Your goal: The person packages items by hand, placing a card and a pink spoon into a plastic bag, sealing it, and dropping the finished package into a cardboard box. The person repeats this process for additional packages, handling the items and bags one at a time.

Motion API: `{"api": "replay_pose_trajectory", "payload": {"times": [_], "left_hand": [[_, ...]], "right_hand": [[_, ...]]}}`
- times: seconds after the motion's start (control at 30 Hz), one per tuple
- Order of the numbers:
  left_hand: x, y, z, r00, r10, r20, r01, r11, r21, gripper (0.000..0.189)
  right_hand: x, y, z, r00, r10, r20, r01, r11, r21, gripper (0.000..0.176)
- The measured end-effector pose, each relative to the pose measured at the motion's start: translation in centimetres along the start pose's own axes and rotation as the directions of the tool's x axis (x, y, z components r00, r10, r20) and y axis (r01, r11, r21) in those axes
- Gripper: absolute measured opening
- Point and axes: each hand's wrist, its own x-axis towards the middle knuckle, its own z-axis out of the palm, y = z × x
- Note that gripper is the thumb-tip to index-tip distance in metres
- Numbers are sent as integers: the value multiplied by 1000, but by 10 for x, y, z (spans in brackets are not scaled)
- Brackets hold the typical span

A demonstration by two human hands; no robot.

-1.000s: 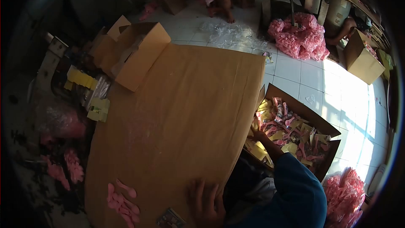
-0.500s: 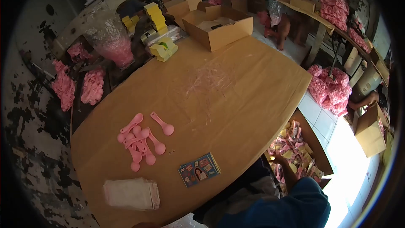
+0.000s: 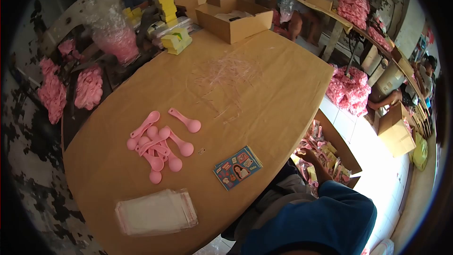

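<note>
My right hand (image 3: 310,157), below a blue sleeve, reaches into a cardboard box (image 3: 349,160) beside the table. It is among clear packets (image 3: 325,153) with pink and yellow contents; its fingers are too small and covered to make out. My left hand is out of view. On the brown table lies a loose pile of pink measuring spoons (image 3: 155,146), with one spoon (image 3: 186,120) apart. A stack of blue printed cards (image 3: 238,167) lies near the table edge closest to me. Left of it is a stack of clear plastic bags (image 3: 153,212).
Thin plastic strips (image 3: 226,73) are scattered mid-table. At the far end stand an open carton (image 3: 236,26) and yellow card stacks (image 3: 177,41). Pink bundles (image 3: 349,89) lie on the floor at right. Other people sit behind, one near another carton (image 3: 396,130).
The view has shifted, so the far carton and floor bundles appear further left and the spoons slightly higher. My right hand stays inside the box, among the packets.
</note>
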Motion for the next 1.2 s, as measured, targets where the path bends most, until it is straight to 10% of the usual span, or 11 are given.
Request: {"api": "replay_pose_trajectory", "payload": {"times": [0.17, 0.27, 0.37, 0.4, 0.53, 0.63, 0.77, 0.87, 0.97, 1.2], "left_hand": [[-12, -2, -6, 999, -9, 43, 10, 1000, -15, 9], [-20, -7, -7, 998, -22, 57, 23, 1000, -16, 10], [-26, -11, -8, 996, -40, 76, 41, 999, -20, 10], [-27, -12, -8, 996, -43, 78, 45, 999, -22, 10], [-35, -17, -7, 996, -46, 72, 48, 998, -26, 11], [-37, -20, -6, 995, -46, 83, 48, 998, -29, 11], [-37, -21, -5, 992, -59, 109, 63, 997, -34, 12], [-38, -24, -2, 993, -49, 111, 53, 998, -33, 13], [-36, -28, 2, 991, -54, 127, 59, 997, -41, 13], [-37, -37, 9, 989, -47, 144, 55, 997, -53, 15]], "right_hand": [[-22, 3, -43, 963, 18, -269, 43, 974, 221, 45], [-9, 7, -108, 801, -176, -571, 150, 984, -94, 32], [-5, -51, -192, 723, 273, -634, 35, 903, 428, 37], [7, -39, -214, 641, 47, -766, 306, 900, 311, 41], [-36, -212, -290, 329, -67, -942, 560, 817, 137, 44], [-59, -311, -305, 269, -115, -956, 721, 683, 121, 37], [-86, -426, -270, 268, -642, -719, 941, 334, 53, 18], [-114, -531, -230, -32, -994, -107, 969, -57, 238, 14], [-130, -595, -185, -258, -957, 134, 912, -195, 362, 15], [-159, -649, -84, -377, -891, 253, 849, -223, 479, 36]]}}
